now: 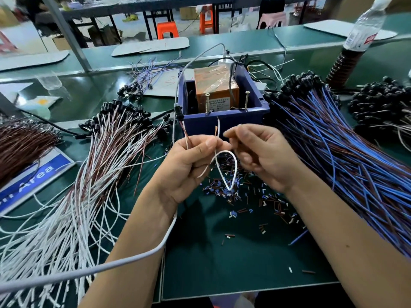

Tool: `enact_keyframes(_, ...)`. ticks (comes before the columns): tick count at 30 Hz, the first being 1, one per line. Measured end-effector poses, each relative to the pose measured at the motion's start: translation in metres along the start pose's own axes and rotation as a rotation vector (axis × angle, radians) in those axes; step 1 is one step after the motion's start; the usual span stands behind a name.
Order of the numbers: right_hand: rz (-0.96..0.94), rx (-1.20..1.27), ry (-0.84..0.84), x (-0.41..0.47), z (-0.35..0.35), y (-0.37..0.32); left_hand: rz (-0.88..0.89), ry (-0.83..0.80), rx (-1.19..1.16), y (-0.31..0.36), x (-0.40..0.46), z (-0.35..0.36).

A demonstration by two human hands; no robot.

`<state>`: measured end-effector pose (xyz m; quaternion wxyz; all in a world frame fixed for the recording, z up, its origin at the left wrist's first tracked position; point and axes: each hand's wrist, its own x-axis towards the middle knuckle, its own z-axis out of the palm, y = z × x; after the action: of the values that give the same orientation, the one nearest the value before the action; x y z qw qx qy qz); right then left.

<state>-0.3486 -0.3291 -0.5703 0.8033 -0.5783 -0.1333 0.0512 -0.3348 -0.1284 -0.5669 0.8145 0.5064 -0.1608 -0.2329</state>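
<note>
Grey cable (124,262) crosses the left forearm near the desk's (222,263) front edge. Left hand (191,165) pinches the white wire (236,168) above its loop at desk centre; right hand (262,156) pinches the far run. Recommendation: level both bare ends before offering them to the blue box (224,123).

Readable text: one item.

1. Blue-and-white sign (36,174), left edge of the frame at mid height, lies flat on the bench. The word "Area" stands in white letters on its blue band. Letters before it, toward the lower left, are cut off and blurred, possibly "on" but not certain.

2. Orange box (216,90) inside the blue housing (224,123), upper centre. A pale label on its front face carries several lines of small print, too small to read.

3. Water bottle (361,34), upper right. The red-and-white label has print, but it is blurred and not legible.

4. White sheet (165,82), left of the housing. It bears a red pen zigzag that is not readable as a character.
</note>
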Motion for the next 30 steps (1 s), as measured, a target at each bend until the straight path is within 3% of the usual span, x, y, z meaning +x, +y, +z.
enact_keyframes(8, 0.057, 0.080, -0.130, -0.001, 0.003, 0.003, 0.048, -0.056, 0.053, -0.002, 0.000, 0.001)
enact_keyframes(13, 0.077, 0.163, -0.197, -0.002, 0.001, 0.000, 0.066, -0.192, 0.072, -0.002, -0.003, 0.005)
enact_keyframes(18, -0.025, 0.080, -0.171, -0.004, 0.002, -0.007, 0.081, -0.106, 0.094, -0.001, -0.005, 0.009)
enact_keyframes(21, -0.109, 0.099, -0.059, -0.002, -0.001, -0.012, 0.099, -0.050, 0.043, 0.001, -0.005, 0.011)
enact_keyframes(25, -0.318, -0.044, 0.254, 0.001, -0.005, -0.013, 0.192, 0.089, 0.091, 0.003, -0.005, 0.014)
enact_keyframes(30, -0.532, -0.555, 0.672, 0.003, -0.010, -0.010, 0.459, 0.453, 0.248, -0.001, 0.002, 0.021)
